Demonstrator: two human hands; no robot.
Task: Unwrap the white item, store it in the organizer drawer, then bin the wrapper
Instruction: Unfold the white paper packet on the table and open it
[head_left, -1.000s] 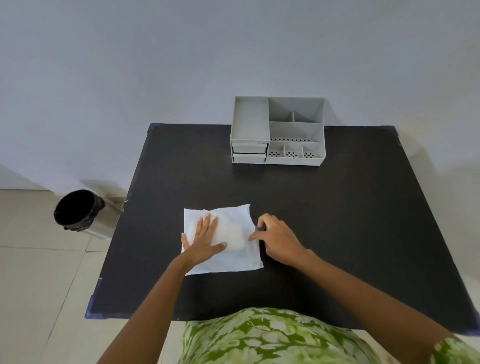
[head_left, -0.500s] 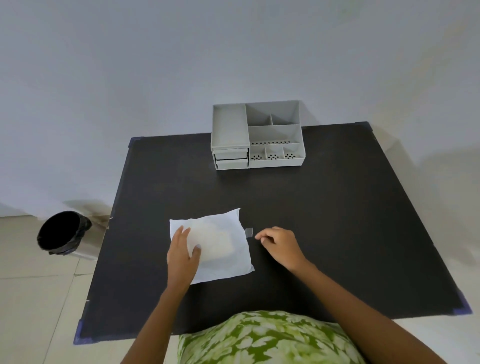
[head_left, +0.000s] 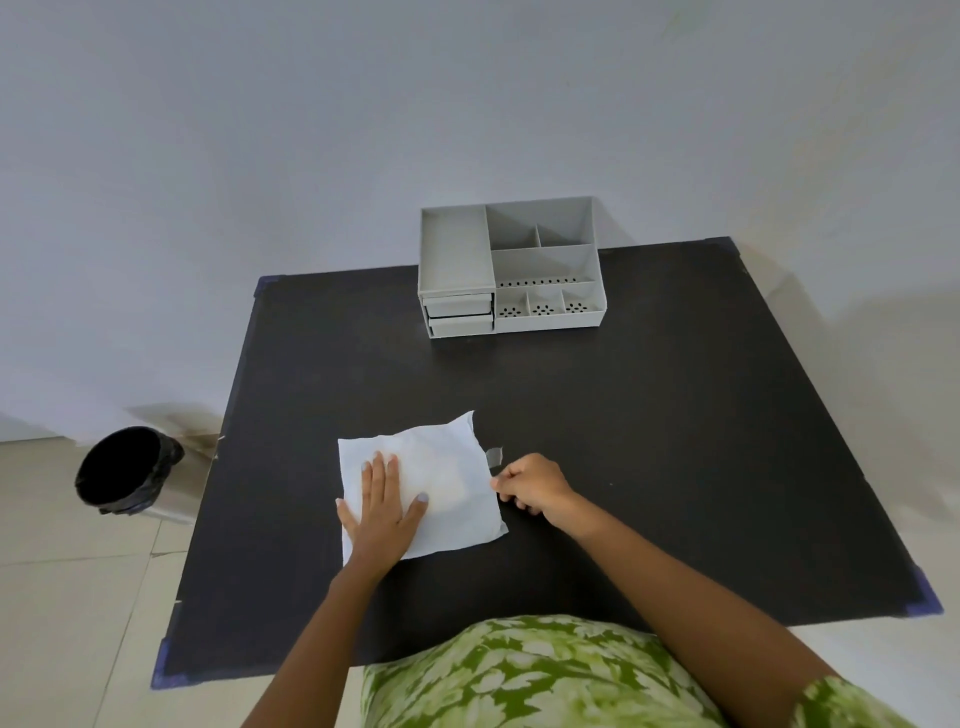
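Observation:
A square white wrapper (head_left: 457, 452) lies flat on the black table (head_left: 675, 441), with a round bulge under its middle from the item inside. My left hand (head_left: 382, 512) presses flat on the wrapper's left half, fingers spread. My right hand (head_left: 530, 483) is curled at the wrapper's right edge, fingertips pinching that edge. A small strip of clear tape (head_left: 495, 455) sticks up from the table just beyond the same edge. The grey organizer (head_left: 545, 325) stands at the far side of the table, and both its small drawers (head_left: 460, 314) at the front left are closed.
A bin with a black liner (head_left: 171, 452) stands on the tiled floor left of the table. A white wall rises right behind the organizer. My green patterned clothing touches the table's near edge.
My right hand left the tape strip and came back to the wrapper's right edge. My left hand slid to the wrapper's left half and lies flat. The view shifted.

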